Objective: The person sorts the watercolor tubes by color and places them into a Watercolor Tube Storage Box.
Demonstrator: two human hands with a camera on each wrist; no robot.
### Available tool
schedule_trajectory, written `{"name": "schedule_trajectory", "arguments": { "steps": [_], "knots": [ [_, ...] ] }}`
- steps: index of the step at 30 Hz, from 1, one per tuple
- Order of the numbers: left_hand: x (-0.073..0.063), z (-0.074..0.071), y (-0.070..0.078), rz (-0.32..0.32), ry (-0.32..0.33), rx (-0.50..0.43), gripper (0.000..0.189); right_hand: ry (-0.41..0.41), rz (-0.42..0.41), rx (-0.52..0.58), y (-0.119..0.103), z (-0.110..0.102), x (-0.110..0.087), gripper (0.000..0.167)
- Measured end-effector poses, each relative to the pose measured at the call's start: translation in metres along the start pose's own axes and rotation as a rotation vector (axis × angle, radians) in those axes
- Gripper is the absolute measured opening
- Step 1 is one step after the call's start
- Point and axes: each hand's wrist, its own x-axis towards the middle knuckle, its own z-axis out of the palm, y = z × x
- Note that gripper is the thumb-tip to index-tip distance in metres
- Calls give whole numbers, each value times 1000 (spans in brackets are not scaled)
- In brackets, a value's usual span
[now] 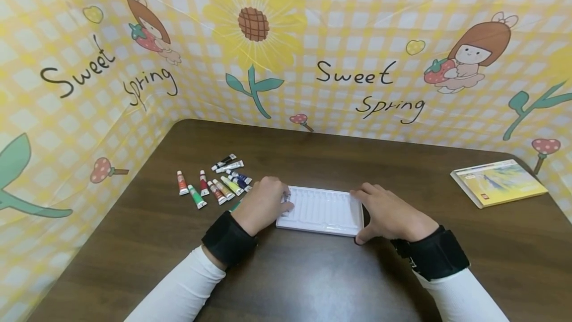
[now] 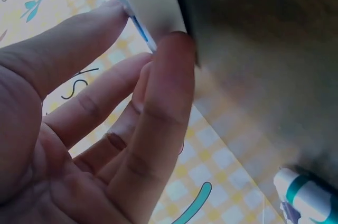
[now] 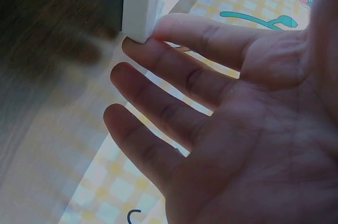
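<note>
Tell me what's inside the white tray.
Ridged grooves show across most of the white tray. The left hand partly covers its left end; anything under the hand is hidden.

R hand (image 3: pixel 237 108) palm to cam, fingers (image 3: pixel 174 71) pointing L. Two fingertips touch btm end of white tray (image 3: pixel 142 7), top ctr; other two apart, lower L. Dark worktop (image 3: pixel 37 23) upper L. Yellow/wht checked cloth (image 3: pixel 116 176) behind, w/ green stem print (image 3: pixel 253 20), upper R.

“Sweet Spring” (image 1: pixel 371 88) on checked cloth (image 1: pixel 348 24)
</note>
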Motion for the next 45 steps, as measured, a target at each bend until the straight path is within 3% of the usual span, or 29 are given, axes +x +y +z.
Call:
{"name": "schedule_trajectory", "arguments": {
  "steps": [13,24,37,41,45],
  "knots": [
    [-1,-1,1,6,-9,23,37,-7,9,18,0,0,0,98],
    [1,-11,-6,3,-133,-51,32,-3,-2,14,2,0,1,99],
    [2,-11,-4,4,-153,-18,37,-5,2,22,1,-1,0,98],
    [0,-9,0,9,-123,25,31,-11,10,27,1,-2,1,98],
    [-2,-1,5,-1,-41,96,45,-14,12,31,1,-2,1,99]
  ]
}}
